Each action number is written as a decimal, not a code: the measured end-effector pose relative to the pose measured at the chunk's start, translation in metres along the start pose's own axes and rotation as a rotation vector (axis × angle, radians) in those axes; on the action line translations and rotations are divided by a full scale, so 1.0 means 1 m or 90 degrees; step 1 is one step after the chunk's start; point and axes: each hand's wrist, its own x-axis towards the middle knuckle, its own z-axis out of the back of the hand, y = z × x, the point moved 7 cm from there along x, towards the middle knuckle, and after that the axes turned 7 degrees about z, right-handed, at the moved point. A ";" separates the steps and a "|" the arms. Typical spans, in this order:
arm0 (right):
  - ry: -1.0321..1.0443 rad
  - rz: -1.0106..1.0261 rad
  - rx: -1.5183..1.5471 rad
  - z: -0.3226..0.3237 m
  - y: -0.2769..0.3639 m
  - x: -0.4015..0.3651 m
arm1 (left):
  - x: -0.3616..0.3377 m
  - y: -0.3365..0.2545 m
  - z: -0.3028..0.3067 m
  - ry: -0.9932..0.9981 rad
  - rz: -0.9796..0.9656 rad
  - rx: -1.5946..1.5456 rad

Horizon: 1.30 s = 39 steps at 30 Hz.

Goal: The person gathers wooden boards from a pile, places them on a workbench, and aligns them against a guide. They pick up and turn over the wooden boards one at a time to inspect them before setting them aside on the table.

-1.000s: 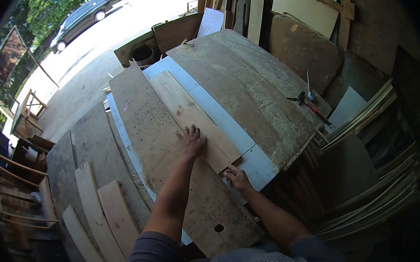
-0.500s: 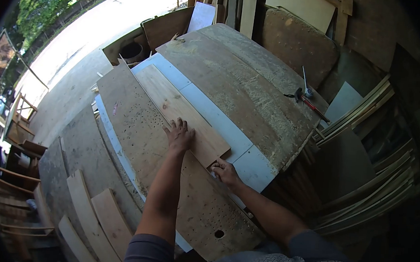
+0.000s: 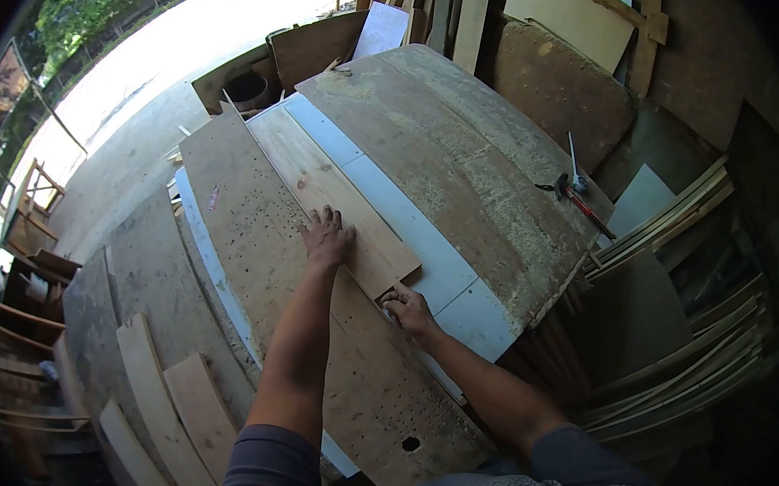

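A long pale wooden board [image 3: 321,184] lies on the white strip [image 3: 409,222] of the workbench, along the edge of a brown panel [image 3: 257,198] dotted with small holes. My left hand [image 3: 326,237] rests with its fingers spread over the board's left edge and the panel. At the board's near end, my right hand [image 3: 407,309] has its fingers bent together against the corner. Whatever those fingers pinch, if anything, is too hidden to make out.
A hammer [image 3: 577,202] and a metal tool [image 3: 575,166] lie at the bench's right side. Loose planks [image 3: 162,390] rest at the lower left. Stacked wood strips [image 3: 671,218] stand on the right, and a dark bucket [image 3: 247,91] sits beyond the bench.
The view has shifted slightly. The board has slid a little toward its far end along the panel edge, and both hands have moved slightly with it.
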 end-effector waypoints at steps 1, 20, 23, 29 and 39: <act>0.001 0.000 -0.003 -0.002 0.002 0.002 | 0.002 0.001 0.001 0.000 0.001 -0.002; 0.023 -0.001 -0.001 -0.023 0.009 0.054 | 0.051 0.026 0.001 0.013 0.043 -0.045; 0.019 -0.006 0.029 -0.032 0.016 0.069 | 0.064 0.032 0.009 0.009 0.059 -0.067; 0.027 -0.030 0.037 -0.054 0.018 0.116 | 0.098 0.051 0.023 0.009 0.072 -0.049; -0.069 -0.098 0.158 -0.080 0.046 0.180 | 0.099 0.081 0.017 -0.121 0.250 -0.075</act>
